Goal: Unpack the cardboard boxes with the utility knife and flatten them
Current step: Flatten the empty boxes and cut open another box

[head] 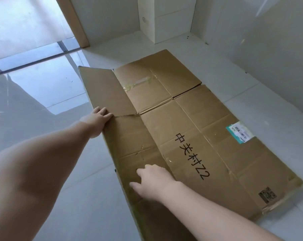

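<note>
Cardboard box (190,129), opened out almost flat, lies on the pale tiled floor (69,197), its left panel raised. Nearest, the right hand (154,181) presses that panel with fingers spread, grasping nothing. Farther on, the left hand (99,120) grips the panel's left edge. A teal label (239,132) sits toward the right edge.

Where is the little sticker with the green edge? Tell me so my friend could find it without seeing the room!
Look at the big flattened cardboard box lying on the shiny pale floor. Go to its right-hand edge, past the black handwritten characters. There sits the sticker: a white label with tiny barcodes and a teal border, the only coloured patch on the brown card.
</note>
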`<state>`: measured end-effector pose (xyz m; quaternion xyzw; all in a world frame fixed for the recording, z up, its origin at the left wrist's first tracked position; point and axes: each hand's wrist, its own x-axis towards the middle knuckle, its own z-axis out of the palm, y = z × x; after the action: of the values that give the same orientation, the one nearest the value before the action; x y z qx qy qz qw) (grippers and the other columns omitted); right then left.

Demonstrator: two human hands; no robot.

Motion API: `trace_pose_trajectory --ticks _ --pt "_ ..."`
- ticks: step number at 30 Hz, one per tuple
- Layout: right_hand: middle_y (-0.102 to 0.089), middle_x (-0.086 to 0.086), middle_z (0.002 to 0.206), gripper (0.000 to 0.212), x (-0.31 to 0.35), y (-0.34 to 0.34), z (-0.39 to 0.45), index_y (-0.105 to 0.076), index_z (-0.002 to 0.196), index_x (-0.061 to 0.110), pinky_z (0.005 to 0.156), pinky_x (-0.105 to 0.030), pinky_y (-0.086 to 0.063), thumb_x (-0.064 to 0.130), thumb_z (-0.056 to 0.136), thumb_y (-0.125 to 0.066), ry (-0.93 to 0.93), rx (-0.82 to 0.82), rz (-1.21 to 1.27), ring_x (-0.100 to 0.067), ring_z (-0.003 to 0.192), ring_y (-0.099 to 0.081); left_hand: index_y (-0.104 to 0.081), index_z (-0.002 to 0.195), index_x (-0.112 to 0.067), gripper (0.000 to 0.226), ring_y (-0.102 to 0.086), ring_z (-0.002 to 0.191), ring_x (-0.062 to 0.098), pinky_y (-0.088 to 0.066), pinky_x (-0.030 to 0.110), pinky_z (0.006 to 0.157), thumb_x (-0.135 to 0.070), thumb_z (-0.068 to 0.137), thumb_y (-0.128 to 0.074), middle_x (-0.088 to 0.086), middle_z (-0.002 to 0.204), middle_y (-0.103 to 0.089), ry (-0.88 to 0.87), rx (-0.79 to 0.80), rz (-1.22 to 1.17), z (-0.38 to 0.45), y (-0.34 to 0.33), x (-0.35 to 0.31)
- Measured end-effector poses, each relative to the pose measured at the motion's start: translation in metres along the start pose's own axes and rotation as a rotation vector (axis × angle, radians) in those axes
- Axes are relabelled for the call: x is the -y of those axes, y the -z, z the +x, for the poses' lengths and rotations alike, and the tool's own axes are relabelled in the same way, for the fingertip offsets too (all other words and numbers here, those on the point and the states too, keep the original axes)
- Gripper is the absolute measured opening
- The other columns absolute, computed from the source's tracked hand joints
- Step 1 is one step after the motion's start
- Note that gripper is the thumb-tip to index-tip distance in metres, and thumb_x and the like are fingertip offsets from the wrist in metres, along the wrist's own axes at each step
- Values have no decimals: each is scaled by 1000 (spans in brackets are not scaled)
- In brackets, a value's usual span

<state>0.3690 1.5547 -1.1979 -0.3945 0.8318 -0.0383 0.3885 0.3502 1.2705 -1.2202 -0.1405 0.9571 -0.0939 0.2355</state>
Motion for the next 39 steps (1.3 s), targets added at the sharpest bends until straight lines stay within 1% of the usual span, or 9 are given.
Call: trace_pose_trajectory --ticks 3,6,9,14,19,25,31,35,39 --pt "7 -15 160 83 -38 -30 7 -5 154 22 115 -56 -13 63 91 -42 -116 120 -62 -40 146 -2 -4 153 -28 76 -1 147 26 -42 43 103 4 90 -35 4 160 2 56 24 -81 -9 -36 -10" --pt "23 -12 157 83 -67 -46 11 5 153 23 115 -58 1 64 93 -34 -116 96 -157 -36 145 17 -8 153 -18 75 -18 143 27 -39 37 104 0 88 -40 10 157 -9 26 147 -62 -1 -41 -35" --pt "23 -15 157 79 -87 -49 15 7 153 19 115 -57 7 60 96 -30 -75 4 -337 -36 144 21 -41 139 -15 56 -36 130 23 -33 33 104 -9 84 -42 5 142 -39 9 41 -77 19 -21 -67" --pt "24 -15 156 77 -105 -53 27 4 153 17 117 -51 9 58 96 -27 -52 -117 -308 -32 144 23 -9 152 -25 65 1 147 23 -6 47 118 -50 97 -33 7 160 -1 -140 -47 -331 46 -12 -137" --pt "-38 -14 149 76 -123 -64 48 -52 136 10 107 -48 -20 64 87 -32 34 -231 -244 -31 140 -32 4 152 -29 79 17 145 24 6 50 117 -69 89 -21 9 159 14 -155 -102 -305 49 -36 -175" --pt "25 1 157 86 -258 -1 46 20 149 24 118 -40 10 77 82 6 -403 -447 -210 -19 145 19 4 152 -30 78 16 146 25 5 48 118 -71 88 -16 9 159 12 -169 -201 -273 51 -51 -177" --pt "21 -1 158 87 -267 -3 55 15 151 21 120 -42 6 75 83 6 -456 -492 -167 -20 145 19 0 152 -30 74 12 146 19 6 44 118 -67 89 -12 -1 160 7 -165 -262 -296 112 -23 -173" --pt "-9 -5 160 84 -269 -8 54 -16 153 15 116 -46 -9 72 91 -10 -450 -511 -200 -25 147 -9 -1 152 -29 71 10 147 17 6 48 117 -63 93 -17 -2 161 6 -234 -225 -305 192 20 -187" --pt "-16 -5 159 82 -269 -7 54 -19 152 15 115 -47 -12 70 92 -16 -446 -518 -216 -26 146 -16 -2 152 -31 75 6 147 20 3 52 116 -69 89 -14 -1 161 5 -151 -252 -297 233 37 -201"
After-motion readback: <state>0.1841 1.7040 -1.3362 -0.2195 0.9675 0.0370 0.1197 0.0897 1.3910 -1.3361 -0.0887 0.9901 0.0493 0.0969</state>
